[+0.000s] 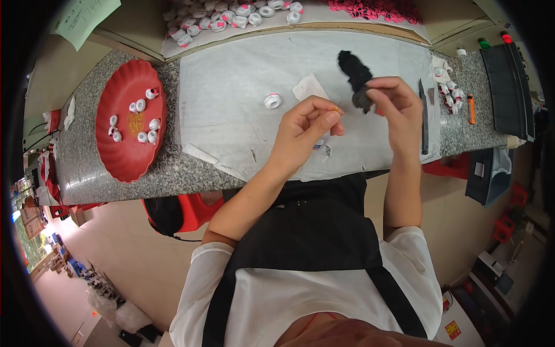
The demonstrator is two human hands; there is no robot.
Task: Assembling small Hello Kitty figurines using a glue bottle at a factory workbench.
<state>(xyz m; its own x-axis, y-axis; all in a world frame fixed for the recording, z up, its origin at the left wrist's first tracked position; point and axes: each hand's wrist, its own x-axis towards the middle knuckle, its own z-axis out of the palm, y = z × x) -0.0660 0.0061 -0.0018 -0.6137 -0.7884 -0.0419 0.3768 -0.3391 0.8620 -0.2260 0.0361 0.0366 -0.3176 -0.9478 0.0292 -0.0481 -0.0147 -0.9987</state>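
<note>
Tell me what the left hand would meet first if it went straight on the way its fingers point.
The left hand would likely meet the dark fuzzy piece in the right hand first, though depth is unclear.

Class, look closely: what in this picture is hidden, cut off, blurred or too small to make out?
All in the head view:
Yellow piece: too small, partly covered by the left hand.
Black thing in the right hand: blur hides its kind.
Blue-and-white piece: partly behind the left hand.
White-and-pink heap: cut off by the top edge.
</note>
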